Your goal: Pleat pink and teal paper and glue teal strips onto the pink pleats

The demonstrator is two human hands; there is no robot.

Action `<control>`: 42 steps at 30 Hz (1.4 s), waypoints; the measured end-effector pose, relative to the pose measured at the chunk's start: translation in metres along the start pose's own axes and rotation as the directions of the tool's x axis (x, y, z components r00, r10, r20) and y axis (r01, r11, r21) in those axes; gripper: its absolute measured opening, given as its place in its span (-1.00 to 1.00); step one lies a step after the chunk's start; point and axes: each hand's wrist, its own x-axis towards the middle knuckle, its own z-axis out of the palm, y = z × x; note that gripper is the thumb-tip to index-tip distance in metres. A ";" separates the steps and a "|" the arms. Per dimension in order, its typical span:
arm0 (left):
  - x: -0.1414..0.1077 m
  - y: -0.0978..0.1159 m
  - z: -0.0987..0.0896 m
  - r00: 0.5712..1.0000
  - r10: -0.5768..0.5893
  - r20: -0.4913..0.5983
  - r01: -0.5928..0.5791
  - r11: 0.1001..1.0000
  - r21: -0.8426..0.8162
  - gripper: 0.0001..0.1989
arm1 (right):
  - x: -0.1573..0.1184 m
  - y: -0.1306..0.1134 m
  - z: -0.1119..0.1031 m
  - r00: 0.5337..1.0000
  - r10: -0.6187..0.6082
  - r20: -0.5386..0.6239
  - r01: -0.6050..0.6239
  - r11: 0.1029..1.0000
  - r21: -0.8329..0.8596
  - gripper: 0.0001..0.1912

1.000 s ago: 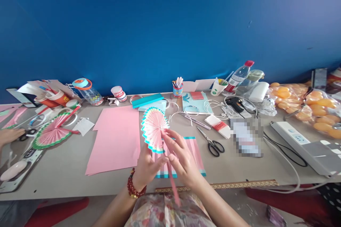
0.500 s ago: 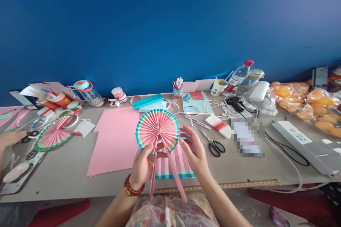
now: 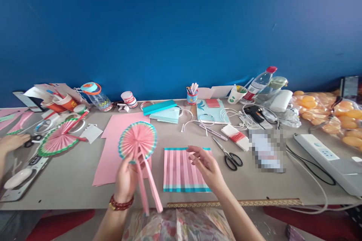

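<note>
A round pleated paper fan (image 3: 138, 139), pink with a teal and pale edge, is held upright in my left hand (image 3: 126, 177). Two long pink strips (image 3: 152, 186) hang from it toward my lap. My right hand (image 3: 207, 167) hovers over a pleated pink sheet with teal borders (image 3: 181, 171), its fingers apart and nothing in them. Black-handled scissors (image 3: 230, 156) lie to the right of that hand. Left of the sheet, large pink paper (image 3: 109, 158) lies partly behind my left hand.
Another person's hand (image 3: 14, 143) is at the far left beside a green-edged fan (image 3: 59, 137). Along the back stand a bottle (image 3: 97, 98), a pen cup (image 3: 192, 96) and a glue gun (image 3: 254, 113). A power strip (image 3: 316, 147) lies at right, and a patterned strip (image 3: 234, 203) runs along the front edge.
My left hand has carried the fan to the left, off the pleated sheet. My right hand has come away from the fan and is now over the sheet.
</note>
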 end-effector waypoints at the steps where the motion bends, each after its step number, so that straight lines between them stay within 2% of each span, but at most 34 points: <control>1: 0.005 0.009 -0.012 0.996 0.050 -0.073 -0.051 0.999 -0.010 -0.78 | -0.001 0.003 -0.003 1.000 -0.003 -0.010 0.003 1.000 -0.020 -0.69; 3: 0.014 0.027 -0.033 0.978 0.157 -0.135 -0.160 0.987 -0.013 -0.80 | -0.002 0.011 -0.011 0.999 -0.008 -0.052 0.006 0.999 -0.052 -0.68; 4: 0.018 0.034 -0.040 0.953 0.248 -0.173 -0.257 0.966 -0.027 -0.81 | -0.003 0.014 -0.014 0.997 -0.009 -0.081 0.004 0.998 -0.066 -0.67; 5: 0.021 0.039 -0.045 0.929 0.317 -0.191 -0.331 0.942 -0.047 -0.80 | -0.004 0.018 -0.018 0.994 -0.008 -0.109 0.000 0.997 -0.077 -0.66; 6: 0.023 0.040 -0.048 0.921 0.335 -0.197 -0.355 0.932 -0.076 -0.78 | -0.005 0.022 -0.022 0.991 -0.007 -0.133 -0.005 0.996 -0.086 -0.65; 7: 0.023 0.038 -0.047 0.929 0.316 -0.193 -0.340 0.934 -0.111 -0.77 | -0.006 0.025 -0.025 0.988 -0.004 -0.155 -0.011 0.995 -0.096 -0.64; 9: 0.021 0.025 -0.040 0.967 0.186 -0.173 -0.214 0.963 -0.162 -0.75 | -0.008 0.032 -0.030 0.981 0.005 -0.192 -0.029 0.992 -0.122 -0.62; 11: 0.013 0.005 -0.028 0.992 0.088 -0.092 -0.100 0.985 -0.140 -0.71 | -0.012 0.036 -0.033 0.976 0.009 -0.218 -0.046 0.985 -0.167 -0.62; 13: 0.004 -0.013 -0.015 0.997 0.076 0.019 -0.074 0.995 -0.066 -0.64 | -0.017 0.038 -0.036 0.973 -0.005 -0.233 -0.053 0.969 -0.242 -0.65; 16: -0.008 -0.027 0.001 0.970 0.054 0.239 -0.111 0.966 0.235 -0.61 | -0.023 0.038 -0.041 0.972 -0.088 -0.216 -0.009 0.912 -0.409 -0.68; 17: -0.010 -0.029 0.005 0.948 0.047 0.316 -0.172 0.908 0.381 -0.61 | -0.024 0.038 -0.043 0.972 -0.132 -0.197 0.023 0.879 -0.476 -0.69; 18: -0.010 -0.030 0.009 0.915 0.045 0.401 -0.269 0.809 0.522 -0.62 | -0.025 0.038 -0.045 0.970 -0.178 -0.167 0.061 0.838 -0.543 -0.70; 20: -0.009 -0.031 0.016 0.807 0.039 0.589 -0.527 0.498 0.689 -0.64 | -0.025 0.038 -0.048 0.962 -0.256 -0.090 0.136 0.742 -0.656 -0.72; 22: -0.003 -0.035 0.022 0.662 0.010 0.749 -0.741 0.161 0.652 -0.61 | -0.025 0.038 -0.049 0.955 -0.296 -0.006 0.199 0.655 -0.729 -0.73; 23: 0.002 -0.037 0.024 0.597 -0.013 0.802 -0.802 0.026 0.597 -0.58 | -0.025 0.038 -0.049 0.951 -0.306 0.031 0.225 0.622 -0.750 -0.74; 25: 0.011 -0.043 0.028 0.505 -0.066 0.860 -0.857 -0.156 0.491 -0.51 | -0.026 0.039 -0.049 0.943 -0.320 0.086 0.266 0.576 -0.773 -0.73; 26: 0.016 -0.046 0.029 0.478 -0.087 0.874 -0.866 -0.215 0.452 -0.48 | -0.028 0.039 -0.049 0.941 -0.324 0.103 0.278 0.561 -0.780 -0.72; 28: 0.024 -0.050 0.029 0.451 -0.111 0.886 -0.866 -0.295 0.404 -0.45 | -0.031 0.041 -0.050 0.938 -0.331 0.105 0.279 0.539 -0.795 -0.72; 30: 0.029 -0.051 0.028 0.445 -0.128 0.886 -0.859 -0.339 0.383 -0.44 | -0.033 0.043 -0.052 0.936 -0.340 0.088 0.264 0.518 -0.814 -0.72; 35: 0.026 -0.049 0.030 0.461 -0.134 0.877 -0.846 -0.366 0.388 -0.45 | -0.026 0.041 -0.054 0.934 -0.354 0.054 0.225 0.463 -0.857 -0.72; 40: 0.023 -0.048 0.034 0.378 -0.224 0.898 -0.882 -0.383 0.275 -0.36 | -0.012 0.040 -0.045 0.934 -0.329 0.142 0.278 0.414 -0.867 -0.69; 42: 0.024 -0.046 0.030 0.380 -0.240 0.893 -0.877 -0.401 0.265 -0.33 | -0.011 0.044 -0.045 0.937 -0.315 0.153 0.279 0.407 -0.870 -0.69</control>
